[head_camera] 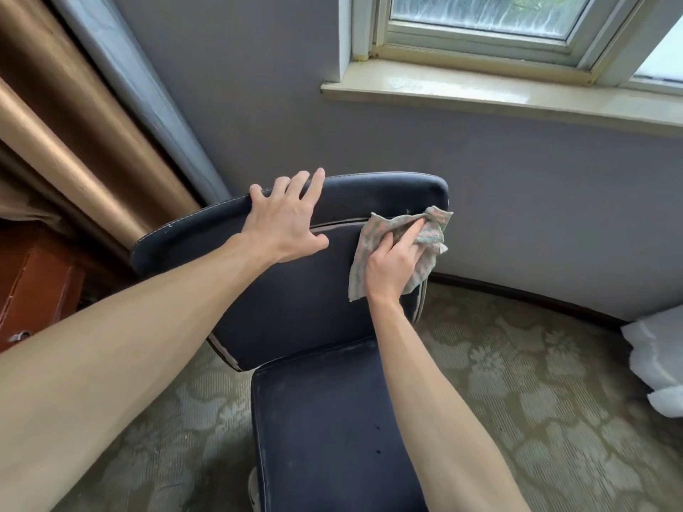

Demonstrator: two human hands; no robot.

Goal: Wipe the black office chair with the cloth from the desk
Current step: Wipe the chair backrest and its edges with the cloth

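The black office chair (295,301) stands in front of me, its backrest facing me and its dusty seat below. My left hand (284,223) lies flat over the top edge of the backrest, fingers spread, thumb on the front face. My right hand (391,264) presses a crumpled pale striped cloth (430,234) against the upper right part of the backrest, with the index finger stretched out on the cloth.
A grey wall and a window sill (499,94) rise behind the chair. Brown and grey curtains (92,123) hang at the left above a reddish wooden cabinet (33,286). Patterned carpet (536,400) covers the floor, and white wrapping (658,360) lies at the right edge.
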